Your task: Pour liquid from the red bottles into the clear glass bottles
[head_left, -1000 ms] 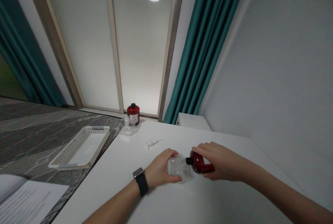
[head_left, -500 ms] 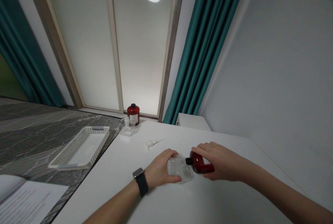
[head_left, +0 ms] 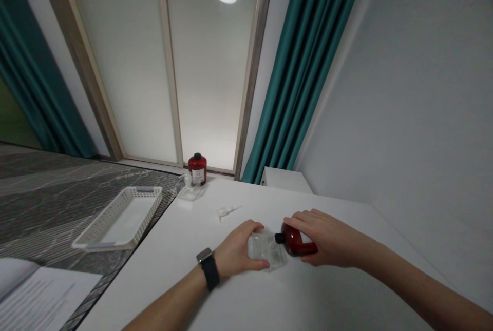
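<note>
My left hand, with a dark watch at the wrist, is wrapped round a clear bottle on the white table. My right hand grips a dark red bottle with a white label. That bottle is tilted on its side, its black neck pointing left over the clear bottle. Whether liquid is flowing between them is too small to tell. Beyond my left hand a white pump head with its thin tube lies on the table.
Another red bottle stands upright at the table's far left corner, beside a clear container. To the left lie a white perforated basket and an open book. A white cabinet sits behind the table, before teal curtains.
</note>
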### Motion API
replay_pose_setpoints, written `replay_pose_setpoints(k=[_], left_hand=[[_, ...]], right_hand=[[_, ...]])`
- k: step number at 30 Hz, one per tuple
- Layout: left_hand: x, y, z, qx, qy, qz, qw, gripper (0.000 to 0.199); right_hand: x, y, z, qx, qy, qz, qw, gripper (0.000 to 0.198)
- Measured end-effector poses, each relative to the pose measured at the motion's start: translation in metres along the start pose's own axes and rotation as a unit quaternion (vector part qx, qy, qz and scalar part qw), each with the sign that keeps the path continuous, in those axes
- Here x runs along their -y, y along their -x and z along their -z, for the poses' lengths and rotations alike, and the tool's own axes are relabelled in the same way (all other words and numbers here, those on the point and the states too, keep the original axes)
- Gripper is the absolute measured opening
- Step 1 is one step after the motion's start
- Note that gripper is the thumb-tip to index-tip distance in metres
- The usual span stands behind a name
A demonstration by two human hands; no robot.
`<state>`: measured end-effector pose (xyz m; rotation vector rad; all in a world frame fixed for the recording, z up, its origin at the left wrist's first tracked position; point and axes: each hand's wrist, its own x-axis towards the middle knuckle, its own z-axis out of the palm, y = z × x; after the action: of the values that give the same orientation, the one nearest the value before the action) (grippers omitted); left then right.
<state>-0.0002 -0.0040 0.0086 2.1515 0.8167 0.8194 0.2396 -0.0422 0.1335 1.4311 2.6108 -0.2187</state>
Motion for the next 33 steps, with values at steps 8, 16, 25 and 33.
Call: replay_pose_setpoints(k=[8,16,25,33], left_hand=[[0.0001,0.0005,-0.0001,-0.002,0.005,-0.002,1.0,0.065],[0.001,0.0003,-0.0006,-0.001,0.0,-0.005,1.0,0.065],[0.0021,0.0002,0.0006,0.006,-0.005,-0.005,1.0,0.067],[0.003,0.0013,-0.0013,-0.005,-0.007,-0.008,1.0,0.068]], right_hand=[[0.0014,0.0002,0.0022,-0.007,0.004,0.003,1.0,0.065],[0.0028,0.0,0.0039,0.001,0.001,-0.001,1.0,0.067],[0.0012,0.0009,0.0008,-0.006,0.002,0.003,1.0,0.066],[-0.0013,-0.0004,-0.001,-0.015,0.018,0.016,1.0,0.063]])
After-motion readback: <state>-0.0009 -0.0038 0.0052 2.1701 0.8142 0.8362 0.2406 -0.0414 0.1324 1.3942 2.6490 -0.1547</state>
